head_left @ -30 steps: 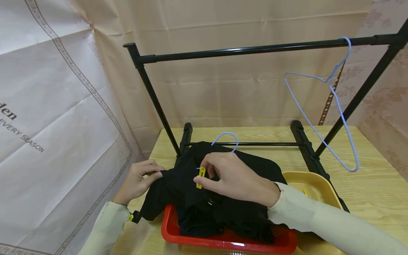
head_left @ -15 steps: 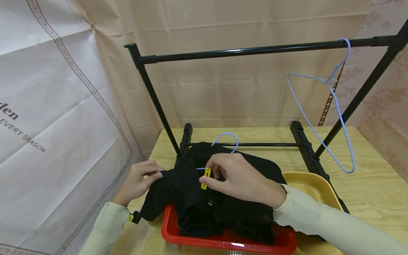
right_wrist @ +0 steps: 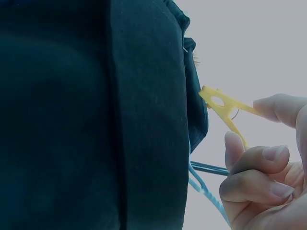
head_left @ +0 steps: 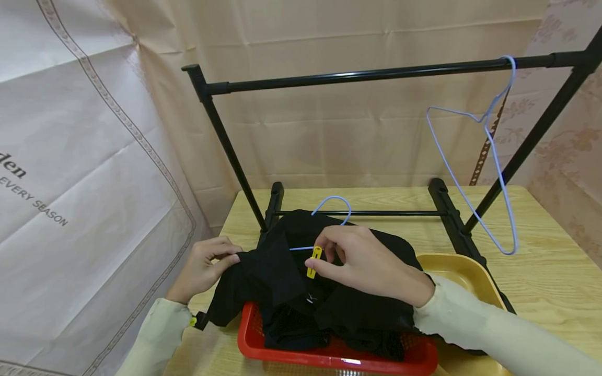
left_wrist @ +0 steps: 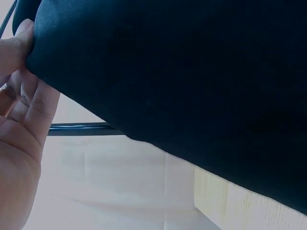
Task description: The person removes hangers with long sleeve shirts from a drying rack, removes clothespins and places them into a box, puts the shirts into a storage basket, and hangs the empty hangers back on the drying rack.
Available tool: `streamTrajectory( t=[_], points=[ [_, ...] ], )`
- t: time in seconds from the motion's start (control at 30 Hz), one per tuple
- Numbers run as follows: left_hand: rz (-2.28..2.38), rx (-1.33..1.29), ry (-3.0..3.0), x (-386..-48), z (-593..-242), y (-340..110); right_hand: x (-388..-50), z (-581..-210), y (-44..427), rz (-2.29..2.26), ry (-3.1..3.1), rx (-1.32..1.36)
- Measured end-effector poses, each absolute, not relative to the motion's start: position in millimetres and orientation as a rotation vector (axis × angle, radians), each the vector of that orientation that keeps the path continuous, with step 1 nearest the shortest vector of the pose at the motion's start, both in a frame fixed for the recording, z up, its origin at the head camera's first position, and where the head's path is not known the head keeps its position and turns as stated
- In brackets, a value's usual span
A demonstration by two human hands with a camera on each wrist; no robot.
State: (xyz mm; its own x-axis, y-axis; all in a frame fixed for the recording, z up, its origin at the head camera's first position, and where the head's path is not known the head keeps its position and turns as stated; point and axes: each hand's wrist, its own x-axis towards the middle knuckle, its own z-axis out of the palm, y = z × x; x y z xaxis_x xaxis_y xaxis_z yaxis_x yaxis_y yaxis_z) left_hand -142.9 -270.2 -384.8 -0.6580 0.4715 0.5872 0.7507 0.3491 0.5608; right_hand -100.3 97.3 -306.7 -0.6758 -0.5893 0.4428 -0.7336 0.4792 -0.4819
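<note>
A black garment (head_left: 270, 274) lies bunched over the red basket (head_left: 338, 359), a blue hanger's hook (head_left: 349, 206) sticking up behind it. My left hand (head_left: 205, 266) pinches the garment's left part between thumb and fingers, as the left wrist view also shows at the cloth edge. Between the thumb and fingers of my right hand (head_left: 371, 263) is a yellow clothespin (head_left: 314, 262), held above the garment's middle. In the right wrist view the clothespin (right_wrist: 223, 105) has its handle ends spread and its tip beside a dark fold; contact there is unclear.
A black clothes rack (head_left: 357, 77) stands over the table (head_left: 541, 261), with a second blue hanger (head_left: 494, 151) on its bar at the right. A yellow tray (head_left: 456, 269) sits right of the red basket, partly under the right sleeve.
My right hand has shifted to the right with the clothespin, showing more of the blue hanger bar beneath. The hanger on the rack has swung slightly. My left hand stays in place.
</note>
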Motion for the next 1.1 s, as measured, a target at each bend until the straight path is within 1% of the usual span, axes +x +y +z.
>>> streamTrajectory(
  t=[1.1],
  points=[
    [-1.198, -1.088, -2.310, -148.3, -387.2, -272.6, -98.3, -321.0, 152.9, 1.025, -2.579, 0.942]
  ],
)
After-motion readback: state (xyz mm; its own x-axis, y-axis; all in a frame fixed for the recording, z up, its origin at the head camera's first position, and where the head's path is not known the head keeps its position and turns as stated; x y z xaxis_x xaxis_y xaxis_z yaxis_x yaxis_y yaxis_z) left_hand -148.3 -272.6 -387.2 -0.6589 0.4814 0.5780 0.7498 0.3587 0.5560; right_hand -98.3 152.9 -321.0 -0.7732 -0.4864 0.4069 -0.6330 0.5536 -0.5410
